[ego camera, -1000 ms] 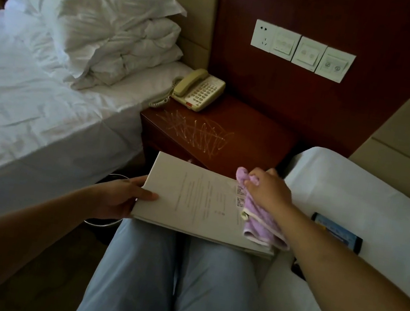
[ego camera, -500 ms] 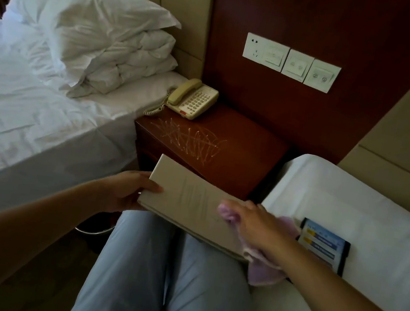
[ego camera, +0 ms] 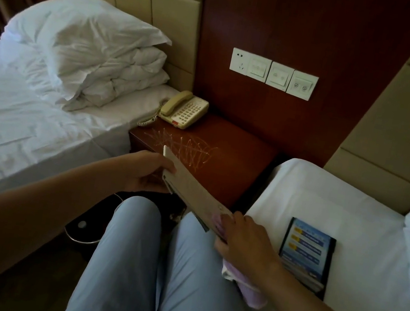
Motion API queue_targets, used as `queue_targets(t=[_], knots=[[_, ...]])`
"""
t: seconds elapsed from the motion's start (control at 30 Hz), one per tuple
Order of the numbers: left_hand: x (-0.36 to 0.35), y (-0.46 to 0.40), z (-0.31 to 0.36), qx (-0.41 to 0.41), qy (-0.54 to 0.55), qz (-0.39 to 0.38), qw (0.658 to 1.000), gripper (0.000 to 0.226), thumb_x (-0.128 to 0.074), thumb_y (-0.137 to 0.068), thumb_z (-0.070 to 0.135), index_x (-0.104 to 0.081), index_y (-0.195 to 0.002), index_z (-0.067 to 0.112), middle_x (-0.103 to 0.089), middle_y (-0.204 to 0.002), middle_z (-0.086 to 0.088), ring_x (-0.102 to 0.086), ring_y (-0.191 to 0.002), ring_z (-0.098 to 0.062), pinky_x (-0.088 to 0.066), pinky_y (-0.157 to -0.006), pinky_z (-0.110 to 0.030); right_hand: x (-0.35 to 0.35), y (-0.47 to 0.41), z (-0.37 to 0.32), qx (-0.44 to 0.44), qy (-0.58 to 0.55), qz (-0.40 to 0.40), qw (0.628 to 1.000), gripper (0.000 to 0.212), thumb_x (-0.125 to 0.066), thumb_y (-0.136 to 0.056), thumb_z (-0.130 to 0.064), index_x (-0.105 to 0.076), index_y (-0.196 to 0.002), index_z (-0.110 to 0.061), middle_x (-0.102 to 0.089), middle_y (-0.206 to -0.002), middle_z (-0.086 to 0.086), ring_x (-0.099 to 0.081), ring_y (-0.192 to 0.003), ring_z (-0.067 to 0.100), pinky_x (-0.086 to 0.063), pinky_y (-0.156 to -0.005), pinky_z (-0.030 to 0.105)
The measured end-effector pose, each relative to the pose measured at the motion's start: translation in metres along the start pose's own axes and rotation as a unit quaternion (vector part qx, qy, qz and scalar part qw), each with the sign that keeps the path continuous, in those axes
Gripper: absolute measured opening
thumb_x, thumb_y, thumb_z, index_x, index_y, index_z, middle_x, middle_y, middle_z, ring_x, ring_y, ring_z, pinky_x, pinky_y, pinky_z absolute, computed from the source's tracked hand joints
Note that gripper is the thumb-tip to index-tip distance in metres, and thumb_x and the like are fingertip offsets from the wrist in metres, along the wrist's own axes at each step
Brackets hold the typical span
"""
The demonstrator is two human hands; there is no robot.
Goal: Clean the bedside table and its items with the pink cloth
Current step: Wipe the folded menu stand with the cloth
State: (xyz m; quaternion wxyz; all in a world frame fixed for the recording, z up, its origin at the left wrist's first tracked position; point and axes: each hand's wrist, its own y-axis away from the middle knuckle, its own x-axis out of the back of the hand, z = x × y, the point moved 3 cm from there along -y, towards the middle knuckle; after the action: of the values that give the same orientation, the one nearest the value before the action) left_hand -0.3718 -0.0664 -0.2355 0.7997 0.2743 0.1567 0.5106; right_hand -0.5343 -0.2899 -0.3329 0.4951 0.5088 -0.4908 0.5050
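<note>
Two hands meet on one flat, stiff beige folder (ego camera: 192, 191), held tilted edge-on above the lap at the centre of the frame. Its cover looks smooth and matte, with darker sheets or a dark lining showing at its lower edge. The left hand (ego camera: 147, 172) has its grip closed on the upper left end, thumb on top and fingers beneath. The right hand (ego camera: 244, 239) grips the lower right end together with the pink cloth (ego camera: 251, 289), a soft, nubbly towelling rag that bunches under the palm and hangs below the wrist, a pale whitish fold showing in it.

Behind the folder stands the bench (ego camera: 237, 166), a glossy reddish-brown wooden bedside cabinet with squared corners. Pale orange scribbles (ego camera: 183, 148) criss-cross the front left of its top. At its back left corner sits a cream push-button telephone (ego camera: 182, 111), handset in its cradle, coiled cord trailing off the left edge.

At the left of the frame lies a bed with a wrinkled white sheet (ego camera: 27, 118) and a crumpled white pillow (ego camera: 93, 53) over a folded duvet. At the right, a second white bed (ego camera: 353, 209) carries a dark glossy booklet (ego camera: 307, 250) with blue print. A dark wooden wall panel bears a row of white switch plates (ego camera: 273, 74), flanked by padded beige squares. Pale blue trousers (ego camera: 164, 271) fill the lower centre.
</note>
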Motion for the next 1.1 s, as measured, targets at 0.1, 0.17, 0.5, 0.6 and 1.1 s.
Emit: queue_targets(t=[0.1,0.17,0.5,0.6,1.1], knots=[[-0.009,0.008,0.017,-0.023,0.014,-0.026,0.999,0.042,-0.069,-0.094,0.027,-0.062,-0.124,0.000,-0.077,-0.095,-0.017,-0.078,-0.082,-0.026,-0.063,-0.066,-0.034,0.029,-0.004,0.008,0.012,0.002,0.028,1.000,0.037,-0.037,-0.103,-0.050,-0.058,-0.118,-0.023,-0.063,-0.102,0.002,-0.060,-0.085,0.019,-0.043,-0.066,0.032],[-0.013,0.008,0.025,-0.029,0.008,-0.044,0.999,0.053,-0.070,-0.090,0.046,-0.062,-0.122,0.005,-0.077,-0.107,-0.017,-0.077,-0.096,-0.030,-0.061,-0.079,-0.039,0.049,-0.003,0.016,0.015,-0.017,0.030,0.999,0.034,-0.035,-0.105,-0.049,-0.058,-0.110,-0.024,-0.064,-0.098,0.000,-0.062,-0.081,0.018,-0.045,-0.067,0.032],[-0.095,-0.030,-0.021,-0.027,-0.154,-0.013,0.988,0.045,-0.075,-0.090,0.034,-0.056,-0.126,0.014,-0.058,-0.132,-0.004,-0.058,-0.124,-0.030,-0.050,-0.100,-0.042,0.068,0.008,0.115,-0.177,-0.400,-0.012,0.899,0.016,-0.062,-0.097,-0.031,-0.073,-0.106,-0.025,-0.074,-0.105,-0.004,-0.069,-0.094,0.016,-0.056,-0.090,0.036],[-0.132,-0.044,-0.036,-0.051,-0.200,-0.048,0.977,0.035,-0.071,-0.093,0.032,-0.057,-0.121,0.015,-0.061,-0.132,-0.010,-0.059,-0.119,-0.027,-0.046,-0.096,-0.040,0.067,0.025,0.146,-0.232,-0.554,0.008,0.799,0.016,-0.067,-0.098,-0.021,-0.075,-0.109,-0.014,-0.078,-0.107,0.003,-0.074,-0.100,0.022,-0.055,-0.099,0.041],[-0.263,-0.065,-0.046,0.027,-0.018,-0.191,0.981,0.035,-0.075,-0.090,0.022,-0.062,-0.120,0.008,-0.065,-0.125,-0.014,-0.065,-0.116,-0.026,-0.057,-0.097,-0.037,0.048,0.108,0.285,-0.454,-0.521,-0.018,0.722,0.037,-0.081,-0.083,-0.045,-0.077,-0.093,-0.009,-0.077,-0.086,0.012,-0.071,-0.082,0.026,-0.052,-0.068,0.030]])
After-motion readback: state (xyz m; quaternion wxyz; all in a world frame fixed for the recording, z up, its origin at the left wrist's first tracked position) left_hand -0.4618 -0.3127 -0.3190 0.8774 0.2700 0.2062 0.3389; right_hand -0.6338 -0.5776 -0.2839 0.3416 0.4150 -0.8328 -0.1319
